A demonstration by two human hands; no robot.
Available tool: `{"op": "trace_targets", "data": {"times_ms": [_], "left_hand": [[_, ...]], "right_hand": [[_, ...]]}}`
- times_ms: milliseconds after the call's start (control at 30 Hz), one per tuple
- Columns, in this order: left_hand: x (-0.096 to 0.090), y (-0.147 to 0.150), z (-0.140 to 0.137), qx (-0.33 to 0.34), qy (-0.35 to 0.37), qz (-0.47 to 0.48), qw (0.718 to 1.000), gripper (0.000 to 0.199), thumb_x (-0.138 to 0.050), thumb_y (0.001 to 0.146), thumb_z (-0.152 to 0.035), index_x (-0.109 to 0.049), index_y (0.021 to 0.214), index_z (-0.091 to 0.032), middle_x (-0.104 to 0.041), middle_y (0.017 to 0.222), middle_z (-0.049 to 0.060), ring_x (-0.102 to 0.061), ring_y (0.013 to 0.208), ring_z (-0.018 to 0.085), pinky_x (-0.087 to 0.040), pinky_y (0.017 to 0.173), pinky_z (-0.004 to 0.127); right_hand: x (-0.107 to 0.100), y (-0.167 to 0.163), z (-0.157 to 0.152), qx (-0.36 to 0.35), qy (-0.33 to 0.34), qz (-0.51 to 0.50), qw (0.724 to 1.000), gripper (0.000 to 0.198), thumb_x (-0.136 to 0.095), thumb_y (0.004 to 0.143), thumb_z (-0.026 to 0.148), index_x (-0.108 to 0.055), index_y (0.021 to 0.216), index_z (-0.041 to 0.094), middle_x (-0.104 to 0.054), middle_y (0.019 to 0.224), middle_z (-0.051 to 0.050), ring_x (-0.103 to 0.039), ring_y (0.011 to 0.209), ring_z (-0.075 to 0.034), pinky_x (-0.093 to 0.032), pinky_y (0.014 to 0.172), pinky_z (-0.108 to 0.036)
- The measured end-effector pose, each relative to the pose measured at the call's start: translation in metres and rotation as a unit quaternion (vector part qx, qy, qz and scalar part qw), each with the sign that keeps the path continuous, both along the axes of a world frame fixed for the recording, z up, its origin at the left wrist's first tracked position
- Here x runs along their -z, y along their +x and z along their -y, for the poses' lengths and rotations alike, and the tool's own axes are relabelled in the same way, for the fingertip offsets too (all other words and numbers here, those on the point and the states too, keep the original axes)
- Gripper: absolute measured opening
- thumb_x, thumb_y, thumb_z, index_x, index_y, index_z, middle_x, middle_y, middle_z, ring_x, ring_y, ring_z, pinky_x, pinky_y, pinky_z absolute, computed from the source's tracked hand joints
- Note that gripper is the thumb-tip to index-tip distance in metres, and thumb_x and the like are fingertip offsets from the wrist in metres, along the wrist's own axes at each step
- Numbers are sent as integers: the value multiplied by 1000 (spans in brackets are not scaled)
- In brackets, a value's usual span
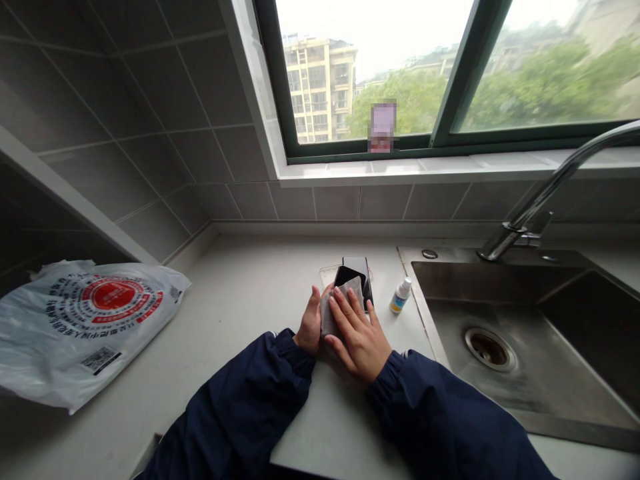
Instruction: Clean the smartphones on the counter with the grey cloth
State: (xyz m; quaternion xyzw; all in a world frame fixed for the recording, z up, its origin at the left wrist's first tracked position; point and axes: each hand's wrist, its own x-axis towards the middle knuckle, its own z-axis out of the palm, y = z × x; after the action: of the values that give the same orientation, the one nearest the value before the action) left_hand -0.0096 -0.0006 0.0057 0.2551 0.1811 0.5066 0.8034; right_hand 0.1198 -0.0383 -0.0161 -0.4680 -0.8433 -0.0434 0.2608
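Observation:
My left hand (310, 322) grips a smartphone (345, 273) from its left side, thumb up along the edge. The phone's black screen shows only at the top, as a grey cloth (333, 321) covers most of it. Spread flat on that cloth, the fingers of my right hand (357, 333) press it against the screen. Just behind lies a second dark, flat, phone-like object (369, 283) on the counter, partly hidden. A clear, thin case-like piece (327, 273) is beside it. To the right stands a small white spray bottle (401, 295) with a blue and yellow label.
A steel sink (440, 320) with a curved chrome faucet (520, 207) is on the right. On the left of the pale counter (240, 287) lies a white plastic bag (115, 313) with red print. A window (370, 80) rises behind the tiled backsplash.

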Motion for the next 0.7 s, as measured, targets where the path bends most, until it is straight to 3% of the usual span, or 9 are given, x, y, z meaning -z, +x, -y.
{"op": "trace_targets", "data": {"times_ms": [200, 433, 700], "left_hand": [[15, 2, 2, 35, 70, -27, 997, 72, -56, 87, -67, -59, 136, -16, -49, 152, 12, -28, 150, 32, -14, 127, 45], [14, -2, 7, 45, 153, -89, 983, 68, -45, 93, -65, -55, 143, -21, -43, 158, 5, -22, 153, 29, -10, 128, 41], [14, -5, 9, 31, 134, -95, 986, 61, -50, 93, -59, -58, 141, -23, -50, 152, 5, -17, 154, 28, -9, 128, 41]], "right_hand": [[-3, 3, -2, 41, 18, -35, 998, 73, -37, 103, 39, 1, 161, 18, -21, 165, -12, -17, 153, -35, -30, 113, -66], [-6, 8, -4, 73, 45, -67, 994, 74, -38, 103, 38, 2, 161, 19, -19, 165, -12, -14, 154, -34, -26, 116, -65], [-9, 11, -8, 96, 39, -85, 991, 74, -39, 103, 38, 5, 161, 22, -18, 166, -10, -14, 154, -34, -27, 117, -63]]}}
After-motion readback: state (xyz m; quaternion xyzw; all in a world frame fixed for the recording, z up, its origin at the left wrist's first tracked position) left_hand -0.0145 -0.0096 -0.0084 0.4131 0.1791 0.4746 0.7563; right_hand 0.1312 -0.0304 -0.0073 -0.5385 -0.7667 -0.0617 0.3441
